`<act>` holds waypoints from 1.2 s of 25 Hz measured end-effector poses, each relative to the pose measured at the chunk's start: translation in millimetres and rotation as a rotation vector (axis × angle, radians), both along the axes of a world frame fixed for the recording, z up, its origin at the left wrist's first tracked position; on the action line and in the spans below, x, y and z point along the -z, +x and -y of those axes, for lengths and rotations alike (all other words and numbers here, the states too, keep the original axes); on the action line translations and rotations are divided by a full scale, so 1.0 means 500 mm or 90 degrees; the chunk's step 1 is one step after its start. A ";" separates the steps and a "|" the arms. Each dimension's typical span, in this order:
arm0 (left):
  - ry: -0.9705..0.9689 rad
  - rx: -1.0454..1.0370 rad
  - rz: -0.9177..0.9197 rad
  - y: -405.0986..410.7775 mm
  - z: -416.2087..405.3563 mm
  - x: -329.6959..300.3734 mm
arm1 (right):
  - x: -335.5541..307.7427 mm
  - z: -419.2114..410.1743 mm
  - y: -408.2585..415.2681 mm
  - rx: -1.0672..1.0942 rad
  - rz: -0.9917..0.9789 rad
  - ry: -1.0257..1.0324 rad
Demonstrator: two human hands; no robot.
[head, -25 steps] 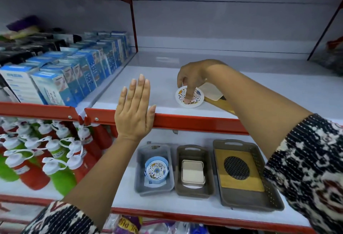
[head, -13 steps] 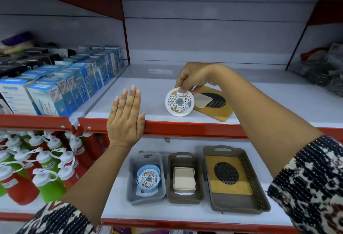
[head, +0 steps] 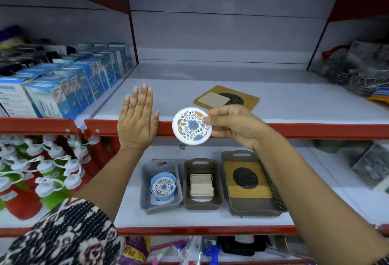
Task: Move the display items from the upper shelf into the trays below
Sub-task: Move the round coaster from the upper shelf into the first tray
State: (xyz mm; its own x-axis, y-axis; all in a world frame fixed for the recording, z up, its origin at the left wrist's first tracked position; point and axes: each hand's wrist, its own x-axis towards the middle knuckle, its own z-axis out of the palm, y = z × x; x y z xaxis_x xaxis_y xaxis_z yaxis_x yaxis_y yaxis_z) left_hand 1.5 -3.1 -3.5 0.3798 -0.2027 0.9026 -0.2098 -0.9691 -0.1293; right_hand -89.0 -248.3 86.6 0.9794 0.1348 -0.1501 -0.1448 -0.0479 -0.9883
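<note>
Shelves (head: 284, 100) white, red-edged; neighbouring stock (head: 357, 69) perhaps bagged clips

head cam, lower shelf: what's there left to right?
Red and green bottles → grey tray holding a floral coaster set → small brown tray holding beige square coasters → large brown tray holding a wooden board with a black mesh oval.

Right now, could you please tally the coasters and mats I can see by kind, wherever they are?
Round floral coasters: 2, one in the right hand at, one in the grey tray
Square beige coasters: 2 visible
Wooden mats with black ovals: 2
Total: 6
</note>
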 end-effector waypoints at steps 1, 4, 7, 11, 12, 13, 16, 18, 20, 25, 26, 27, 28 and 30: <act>-0.001 -0.002 -0.001 0.001 0.000 0.000 | 0.023 -0.003 -0.007 -0.001 -0.013 0.010; -0.010 -0.004 0.001 0.003 0.000 0.003 | 0.103 -0.024 -0.017 -0.005 -0.073 0.031; -0.008 0.001 0.007 0.003 0.000 0.004 | 0.201 -0.056 -0.001 0.024 -0.146 0.039; -0.004 0.011 0.004 0.003 0.001 0.001 | 0.323 -0.113 0.037 0.107 -0.250 0.039; -0.002 0.007 0.005 0.003 0.001 0.001 | 0.349 -0.130 0.048 0.121 -0.278 0.047; -0.002 0.003 0.005 0.002 0.002 0.000 | 0.375 -0.144 0.059 0.134 -0.307 0.055; -0.001 0.001 0.013 0.004 0.004 0.001 | 0.423 -0.194 0.085 0.166 -0.373 0.098; 0.002 0.003 0.020 0.006 0.003 0.002 | 0.437 -0.226 0.096 0.186 -0.395 0.110; 0.003 0.004 0.020 0.009 0.001 0.003 | 0.454 -0.253 0.108 0.212 -0.412 0.105; 0.009 -0.004 0.024 0.010 0.002 0.004 | 0.480 -0.286 0.117 0.285 -0.436 0.126; 0.009 -0.004 0.023 0.010 0.002 0.004 | 0.480 -0.287 0.118 0.293 -0.446 0.134; 0.009 -0.005 0.022 0.010 0.001 0.004 | 0.478 -0.286 0.116 0.296 -0.456 0.149; 0.010 -0.007 0.021 0.010 0.001 0.004 | 0.474 -0.285 0.114 0.297 -0.465 0.167; 0.012 -0.013 0.018 0.009 0.001 0.003 | 0.470 -0.281 0.116 0.285 -0.478 0.200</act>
